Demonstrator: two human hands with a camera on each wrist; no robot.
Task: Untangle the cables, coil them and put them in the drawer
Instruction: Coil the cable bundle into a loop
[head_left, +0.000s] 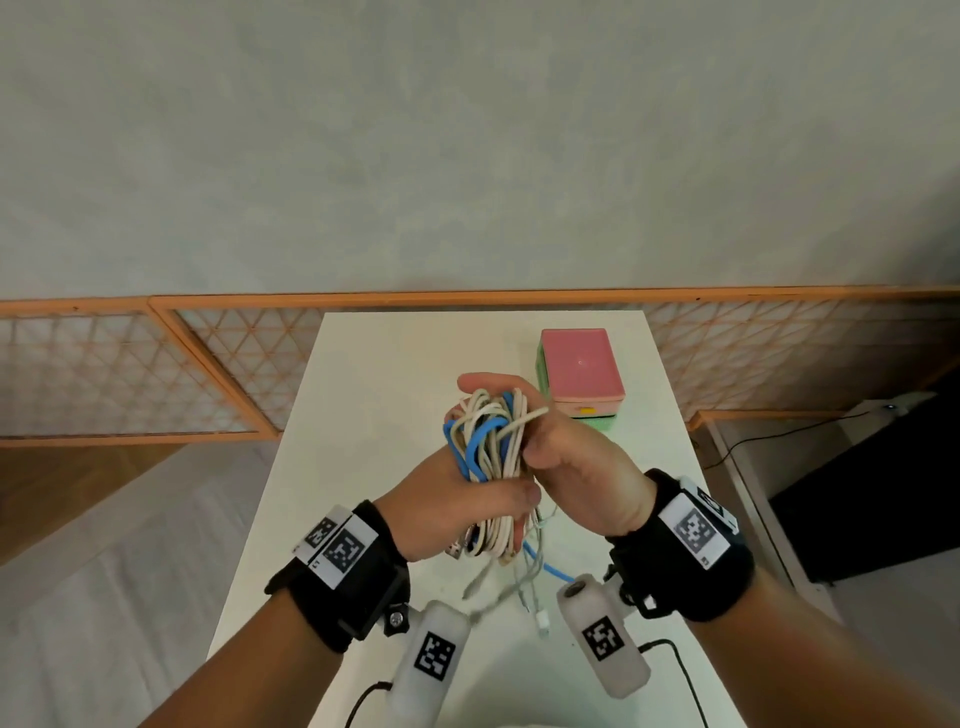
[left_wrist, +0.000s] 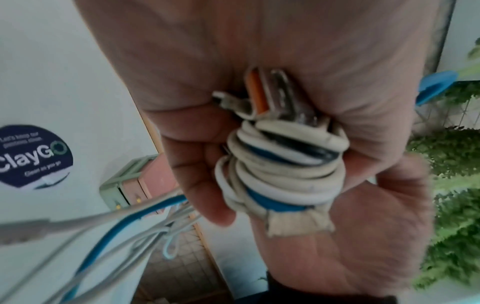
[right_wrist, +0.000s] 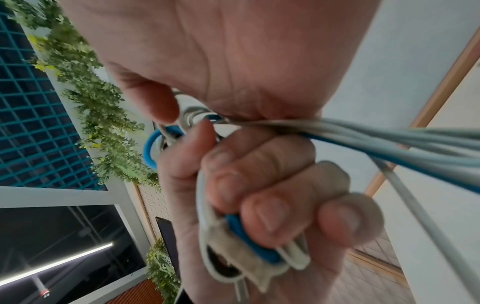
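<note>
Both hands hold one bundle of cables (head_left: 488, 457) in the air above the middle of the table (head_left: 374, 395), none of its loops resting on the surface. The left hand (head_left: 457, 499) grips the lower part of the bundle, fingers curled under and thumb pressed across the strands; the left wrist view shows white and blue turns stacked in the palm with metal plugs (left_wrist: 272, 96) jammed at the top. The right hand (head_left: 571, 457) closes around the upper part from the right side, its fingers (right_wrist: 259, 185) wrapped round the loops, and a cloth tab (right_wrist: 233, 244) sticks out between them. This two-handed hold probably keeps the loops gathered while free ends are sorted out. The bundle's long axis runs roughly from the near edge toward the far edge, its upper loops pointing away from the person. Loose tails, among them a blue cable (head_left: 545, 564) and a white one ending in a small white plug (head_left: 543, 621), hang from its lower end toward the near edge; whether they touch the table cannot be told. The pink-topped drawer box (head_left: 582, 371) stands near the far right corner, its front facing the person; its drawers appear closed, so storing seems yet to come.
</note>
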